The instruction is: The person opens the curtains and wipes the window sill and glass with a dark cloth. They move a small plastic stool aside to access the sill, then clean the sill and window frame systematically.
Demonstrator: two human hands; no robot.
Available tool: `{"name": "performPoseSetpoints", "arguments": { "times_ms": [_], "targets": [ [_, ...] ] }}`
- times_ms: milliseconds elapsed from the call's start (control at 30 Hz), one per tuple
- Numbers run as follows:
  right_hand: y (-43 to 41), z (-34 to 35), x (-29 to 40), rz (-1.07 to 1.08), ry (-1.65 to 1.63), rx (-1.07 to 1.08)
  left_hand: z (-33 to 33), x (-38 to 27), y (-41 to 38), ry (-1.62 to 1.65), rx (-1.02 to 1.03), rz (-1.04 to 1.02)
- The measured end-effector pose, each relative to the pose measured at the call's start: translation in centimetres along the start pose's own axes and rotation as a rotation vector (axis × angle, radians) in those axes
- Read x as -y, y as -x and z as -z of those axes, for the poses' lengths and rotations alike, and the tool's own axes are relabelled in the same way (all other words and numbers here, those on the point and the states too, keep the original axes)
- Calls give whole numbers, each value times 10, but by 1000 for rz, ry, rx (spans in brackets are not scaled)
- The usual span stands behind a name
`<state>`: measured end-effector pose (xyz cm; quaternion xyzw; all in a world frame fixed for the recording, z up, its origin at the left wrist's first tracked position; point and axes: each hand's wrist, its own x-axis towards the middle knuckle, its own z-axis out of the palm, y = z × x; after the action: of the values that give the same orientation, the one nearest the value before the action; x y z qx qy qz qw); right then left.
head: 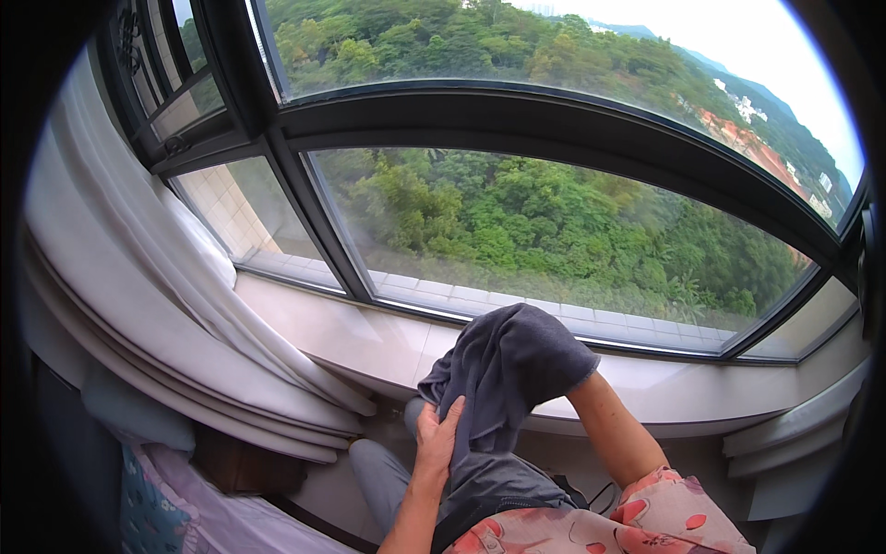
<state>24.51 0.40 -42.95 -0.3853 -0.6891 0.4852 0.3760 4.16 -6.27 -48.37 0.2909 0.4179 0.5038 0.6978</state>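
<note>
A dark grey cloth [516,360] hangs in loose folds in front of me, above the edge of the pale tiled window sill [664,391]. My left hand [438,436] grips its lower left edge, with the thumb lying on the fabric. The cloth drapes over my right hand and wrist, so only the bare right forearm [616,429] shows below it. Whether the hidden fingers hold the fabric cannot be made out. Beyond the cloth stands the lower window pane [554,228] in its dark metal frame [554,124].
A white curtain [159,291] is gathered at the left, its folds reaching the sill. Another curtain [796,429] hangs at the right. At lower left are a bed with a pink cover [242,519], a blue pillow [142,419] and a dark wooden box-like piece [242,467].
</note>
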Motion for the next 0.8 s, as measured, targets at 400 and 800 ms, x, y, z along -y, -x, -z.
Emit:
{"name": "performPoseSetpoints", "arguments": {
  "times_ms": [400, 800],
  "targets": [
    [48, 29, 28, -27, 383, -197, -5, 11, 20, -558, -26, -526],
    [32, -25, -59, -250, 1516, 666, -46, 94, -6, -146, 242, 7]
  ]
}}
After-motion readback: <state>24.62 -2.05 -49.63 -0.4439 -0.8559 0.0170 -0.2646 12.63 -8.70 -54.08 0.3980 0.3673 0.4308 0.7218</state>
